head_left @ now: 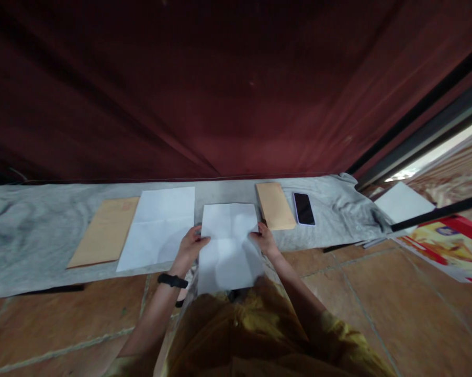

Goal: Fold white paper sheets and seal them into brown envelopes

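A creased sheet of white paper (228, 262) is held in front of my body, over the near edge of the cloth-covered bench. My left hand (191, 245) grips its left edge, thumb on top and fingers underneath. On the opposite edge, my right hand (265, 239) pinches the sheet in the same way. To the left lies a second stack or sheet of white paper (161, 225) with fold lines, beside a brown envelope (108, 230). Just beyond my right hand rests another brown envelope (275, 205), or a small pile of them.
A phone (304, 208) lies right of the envelopes on the grey cloth (334, 209). A dark red curtain (228, 104) hangs behind the bench. At the right, past a dark metal frame (428, 115), are a white sheet or board (404, 203) and a colourful box (451, 246).
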`<act>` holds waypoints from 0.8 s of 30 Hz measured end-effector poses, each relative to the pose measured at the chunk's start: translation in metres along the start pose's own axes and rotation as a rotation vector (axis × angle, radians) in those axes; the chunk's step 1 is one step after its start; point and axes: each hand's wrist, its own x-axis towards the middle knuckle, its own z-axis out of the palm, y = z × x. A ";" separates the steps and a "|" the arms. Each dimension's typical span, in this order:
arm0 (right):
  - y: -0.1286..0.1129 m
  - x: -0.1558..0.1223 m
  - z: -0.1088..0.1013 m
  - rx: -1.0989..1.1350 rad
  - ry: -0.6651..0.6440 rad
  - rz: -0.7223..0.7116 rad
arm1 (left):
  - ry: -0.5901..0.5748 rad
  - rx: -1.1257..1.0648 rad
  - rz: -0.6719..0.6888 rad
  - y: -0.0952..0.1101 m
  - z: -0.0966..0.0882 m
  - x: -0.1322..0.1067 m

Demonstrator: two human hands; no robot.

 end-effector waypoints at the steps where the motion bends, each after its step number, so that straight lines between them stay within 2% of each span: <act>1: 0.003 0.001 0.000 0.015 0.008 -0.006 | -0.026 -0.014 -0.008 -0.001 -0.001 -0.001; 3: 0.007 0.003 0.001 0.064 0.016 -0.015 | -0.040 -0.012 -0.015 -0.001 -0.001 0.000; 9: 0.009 0.000 -0.001 0.165 -0.046 -0.006 | 0.057 0.086 -0.032 -0.003 0.004 0.010; 14: 0.002 -0.006 -0.004 0.244 -0.073 0.004 | 0.007 0.001 -0.053 0.004 0.002 0.004; 17: 0.002 -0.010 -0.005 0.297 -0.057 0.041 | -0.036 -0.053 -0.098 0.012 -0.003 -0.001; 21: 0.005 -0.011 -0.008 0.307 -0.019 0.091 | -0.035 -0.058 -0.167 0.019 -0.007 -0.002; 24: 0.007 -0.011 -0.010 0.275 0.110 0.122 | -0.030 -0.091 -0.218 0.020 -0.007 -0.002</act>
